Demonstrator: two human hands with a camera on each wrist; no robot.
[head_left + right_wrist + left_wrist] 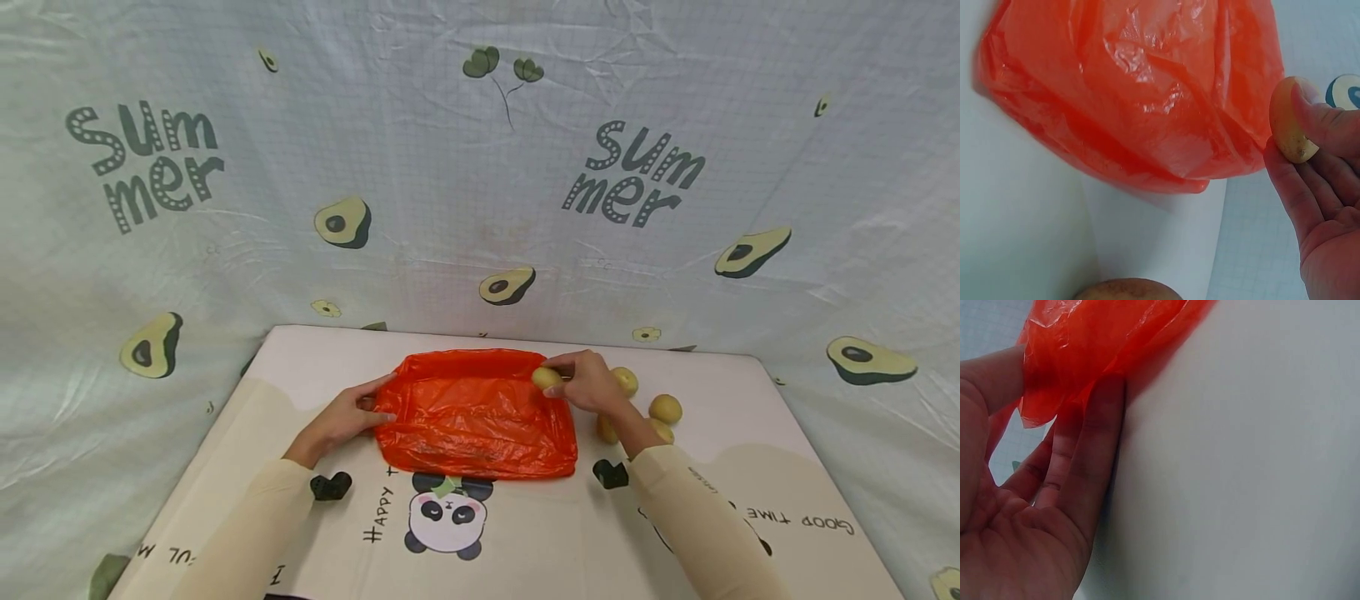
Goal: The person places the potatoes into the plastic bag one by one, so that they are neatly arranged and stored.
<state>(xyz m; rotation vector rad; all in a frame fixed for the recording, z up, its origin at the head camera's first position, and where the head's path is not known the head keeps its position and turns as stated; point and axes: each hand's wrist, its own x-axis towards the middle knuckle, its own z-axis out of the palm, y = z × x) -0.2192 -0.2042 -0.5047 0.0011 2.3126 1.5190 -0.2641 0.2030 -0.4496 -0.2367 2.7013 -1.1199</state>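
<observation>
A red plastic bag lies spread in a rectangular, tray-like shape on the table, its wide mouth facing up. At its left end my left hand grips the bag's edge. In the left wrist view the thumb is on one side of the film and the fingers on the other. My right hand holds a yellowish potato at the bag's right rim. Thumb and fingers pinch this potato in the right wrist view, close beside the red film.
Several more potatoes lie right of the bag, partly hidden by the right forearm. Small black devices show beside both wrists. The table's pale cloth has a panda print, and a patterned curtain hangs behind.
</observation>
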